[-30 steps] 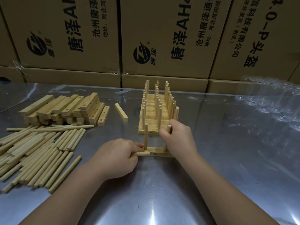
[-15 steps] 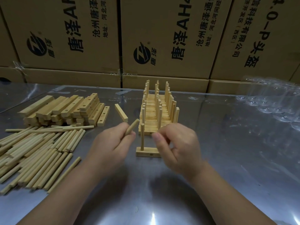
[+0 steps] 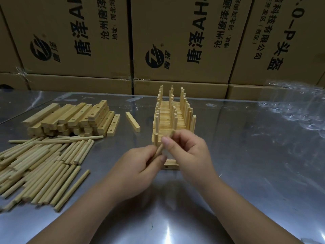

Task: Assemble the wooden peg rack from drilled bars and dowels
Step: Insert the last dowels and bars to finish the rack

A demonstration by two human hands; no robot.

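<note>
A short drilled bar (image 3: 171, 164) lies on the metal table just past my hands, with one dowel (image 3: 156, 140) standing upright in its left hole. Above the bar, a loose dowel (image 3: 172, 133) tilts up to the right between my hands. My left hand (image 3: 139, 166) pinches its lower end. My right hand (image 3: 190, 155) pinches its upper part with thumb and fingers. Behind them stands a row of finished peg racks (image 3: 173, 117).
A stack of drilled bars (image 3: 73, 118) and a spread of loose dowels (image 3: 40, 164) lie at the left, with a lone bar (image 3: 132, 121) between them and the racks. Clear plastic wrap (image 3: 297, 110) sits at the right. Cardboard boxes (image 3: 175, 41) wall off the back.
Both hands have left the bar on the table. My left hand brought a loose dowel up over the bar, and my right hand moved in and took hold of its upper part.
</note>
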